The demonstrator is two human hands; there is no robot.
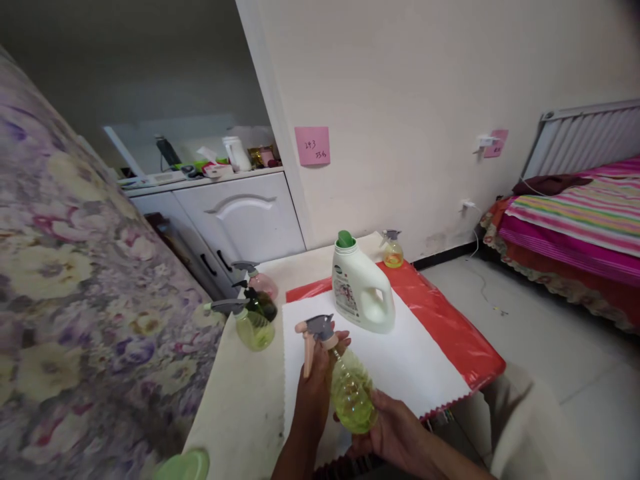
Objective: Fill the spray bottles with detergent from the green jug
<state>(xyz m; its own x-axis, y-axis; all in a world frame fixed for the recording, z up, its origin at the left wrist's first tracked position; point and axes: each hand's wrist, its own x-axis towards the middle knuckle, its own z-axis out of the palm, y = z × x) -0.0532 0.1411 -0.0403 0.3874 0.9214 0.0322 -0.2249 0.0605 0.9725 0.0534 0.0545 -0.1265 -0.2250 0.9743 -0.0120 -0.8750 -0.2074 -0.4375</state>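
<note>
A clear yellow-green spray bottle with a grey and peach trigger head is held tilted between my two hands above the white sheet. My left hand is closed round its neck, just under the trigger. Low on the right, my right hand grips the base of the same bottle. Beyond them stands a large pale detergent jug, upright, with green showing in its open mouth.
At the table's left are a green spray bottle, a dark pump bottle and a pink spray bottle. Another yellow spray bottle stands at the back right. A green lid-like object lies near left, beside a floral curtain.
</note>
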